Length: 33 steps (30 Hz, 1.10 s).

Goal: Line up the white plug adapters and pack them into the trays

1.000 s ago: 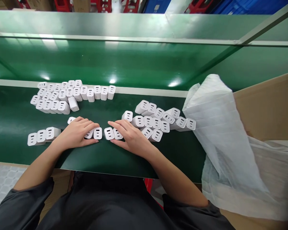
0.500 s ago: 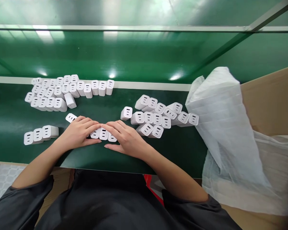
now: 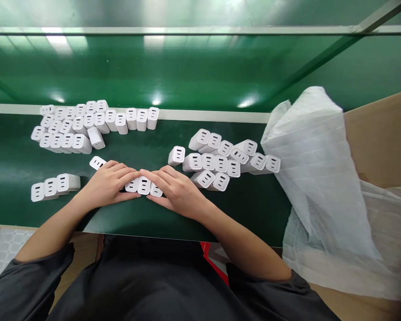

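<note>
A short row of white USB chargers (image 3: 144,186) stands between my two hands, port faces up and pressed side by side. My left hand (image 3: 110,183) is closed around the left end of the row, thumb along the near side and fingers over the far side. My right hand (image 3: 175,189) grips the right end the same way, and its index fingertip meets the left fingers. My palms hide the row's ends. One charger (image 3: 97,162) lies just beyond my left hand, partly covered. Another single charger (image 3: 177,155) stands beyond my right hand.
A large group of chargers (image 3: 78,127) stands at the back left, one tipped over. Three more (image 3: 55,186) sit at the front left, and a further cluster (image 3: 220,162) to the right. White foam wrapping (image 3: 316,187) hangs over a cardboard box (image 3: 381,138) at far right.
My right hand has moved left, bringing its chargers against those at my left hand, so the gap between them has closed. The head view has tipped down slightly.
</note>
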### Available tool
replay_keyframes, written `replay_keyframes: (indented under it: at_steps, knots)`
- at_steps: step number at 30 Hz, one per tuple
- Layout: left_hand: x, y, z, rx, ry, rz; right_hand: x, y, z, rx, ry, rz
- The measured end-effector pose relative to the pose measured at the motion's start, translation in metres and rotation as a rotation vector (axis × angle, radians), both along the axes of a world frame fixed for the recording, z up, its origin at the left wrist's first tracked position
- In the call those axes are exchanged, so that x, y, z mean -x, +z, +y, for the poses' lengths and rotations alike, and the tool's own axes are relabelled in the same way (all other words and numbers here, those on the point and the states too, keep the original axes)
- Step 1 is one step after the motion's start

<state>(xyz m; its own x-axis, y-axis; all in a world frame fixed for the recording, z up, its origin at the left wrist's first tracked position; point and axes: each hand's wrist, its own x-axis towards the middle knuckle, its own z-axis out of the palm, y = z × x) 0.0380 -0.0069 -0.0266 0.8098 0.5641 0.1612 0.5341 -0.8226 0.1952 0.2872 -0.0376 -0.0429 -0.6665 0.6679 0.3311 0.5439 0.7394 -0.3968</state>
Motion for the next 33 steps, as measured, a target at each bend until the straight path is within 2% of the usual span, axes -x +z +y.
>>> replay_keyframes:
  at_steps: [7, 17, 25, 33]
  knots:
    - [-0.001, 0.001, 0.001, -0.019, -0.016, 0.009, 0.000, 0.000, -0.001, -0.006, -0.033, 0.045]
    - [0.000, 0.003, 0.001, -0.006, -0.010, -0.002, 0.002, -0.007, 0.000, 0.049, -0.007, 0.051]
    - [0.009, 0.012, 0.004, 0.108, 0.027, 0.030, 0.011, -0.015, -0.001, 0.025, -0.038, 0.082]
    - [0.015, 0.015, 0.006, 0.147, 0.062, 0.051, 0.011, -0.017, 0.000, 0.020, -0.046, 0.079]
